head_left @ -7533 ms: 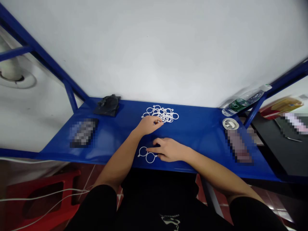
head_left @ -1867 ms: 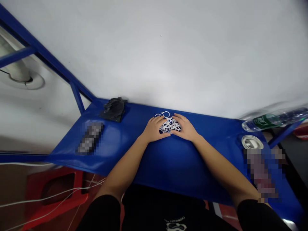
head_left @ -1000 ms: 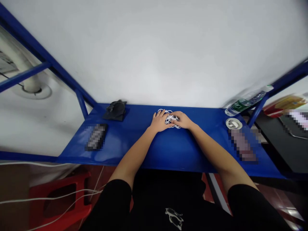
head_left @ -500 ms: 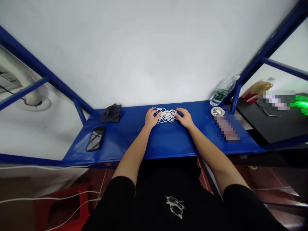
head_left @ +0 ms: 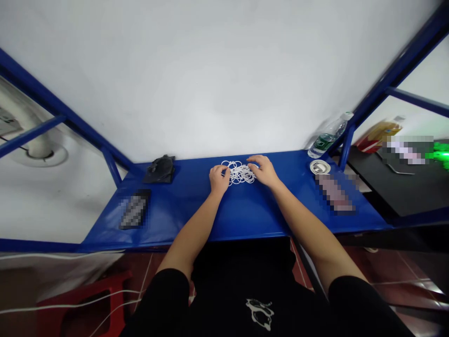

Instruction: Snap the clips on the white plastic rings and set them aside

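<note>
A tangled heap of thin white cord (head_left: pixel 242 173), lying in many loops, rests on the blue tabletop (head_left: pixel 252 210) between my hands. At its left edge my left hand (head_left: pixel 219 179) has its thumb and forefinger brought together on an outer loop. My right hand (head_left: pixel 264 171) is over the right side of the heap, fingers apart and stretched to the left, with the thumb close to the loops. Whether its fingertips touch the cord I cannot tell.
A crumpled black bag (head_left: pixel 160 169) and a blurred-out dark phone (head_left: pixel 135 209) lie to the left. On the right stand a water bottle (head_left: pixel 326 139), a coiled white cable (head_left: pixel 320 167) and a pixelated flat item (head_left: pixel 335 194). Blue frame bars (head_left: pixel 345 145) and a white wall enclose the tabletop.
My left hand's fingers have drawn in toward the thumb. My right hand has moved left over the loops. The view has shifted slightly.
</note>
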Demonstrator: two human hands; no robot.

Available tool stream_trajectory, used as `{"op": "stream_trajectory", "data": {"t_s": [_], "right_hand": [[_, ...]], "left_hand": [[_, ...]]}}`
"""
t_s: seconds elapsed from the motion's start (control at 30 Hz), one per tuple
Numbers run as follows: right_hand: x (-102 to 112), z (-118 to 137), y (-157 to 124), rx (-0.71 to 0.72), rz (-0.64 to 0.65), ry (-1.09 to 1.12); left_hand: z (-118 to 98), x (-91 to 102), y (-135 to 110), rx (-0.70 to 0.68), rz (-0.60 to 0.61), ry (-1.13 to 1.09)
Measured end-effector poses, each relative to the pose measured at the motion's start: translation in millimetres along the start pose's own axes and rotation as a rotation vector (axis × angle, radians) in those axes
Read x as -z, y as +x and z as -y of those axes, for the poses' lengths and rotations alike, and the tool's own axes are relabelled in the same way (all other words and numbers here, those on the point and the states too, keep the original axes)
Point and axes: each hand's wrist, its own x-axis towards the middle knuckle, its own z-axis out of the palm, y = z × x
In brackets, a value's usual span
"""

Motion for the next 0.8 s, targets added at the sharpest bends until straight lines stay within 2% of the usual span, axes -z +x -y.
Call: {"op": "stream_trajectory", "data": {"t_s": [0.1,0.23,0.4,0.53,0.8], "right_hand": [[-12,9,10,0.096,0.132,-0.130],[-32,8,-4,0.138,0.220,-0.240],[-38,-5,-16,0.121,0.203,-0.246],[-31,-9,-12,0.147,0.174,-0.181],[-17,22,-14,0.205,0.042,-0.026]], "left_hand": [[-13,-1.0,-5,-0.074,0.016,0.051],[-18,6.3,-6,-0.057,0.059,0.089],[-18,17.4,-4,-0.080,0.026,0.027],[-28,18.8,-9,-0.153,0.093,0.028],[-38,18.9,-17,-0.253,0.117,0.055]]}}
